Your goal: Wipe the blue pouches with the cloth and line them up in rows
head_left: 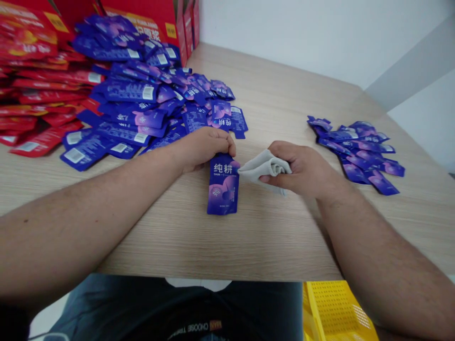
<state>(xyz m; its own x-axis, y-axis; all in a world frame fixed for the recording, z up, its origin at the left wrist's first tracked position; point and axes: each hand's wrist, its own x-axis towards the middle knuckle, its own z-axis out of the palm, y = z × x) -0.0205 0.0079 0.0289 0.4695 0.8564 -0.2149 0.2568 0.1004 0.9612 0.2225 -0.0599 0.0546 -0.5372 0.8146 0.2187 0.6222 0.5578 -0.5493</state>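
Note:
Near the middle of the table, my left hand (212,144) pinches the top end of a purple pouch (223,189). The pouch hangs down from my fingers with its printed front toward me; whether its lower end touches the table I cannot tell. To its right, my right hand (296,166) is closed on a folded pale grey cloth (265,168). One corner of the cloth reaches the pouch's right edge. Behind my left hand lies a large heap of similar purple pouches (142,94). A smaller group of them (359,147) rests to the right of my right hand.
Red pouches (46,99) are piled at the far left, against red boxes (142,19) at the back. A white wall (284,38) borders the wood-look table (220,255). Below its front edge, at the right, stands a yellow plastic basket (330,303).

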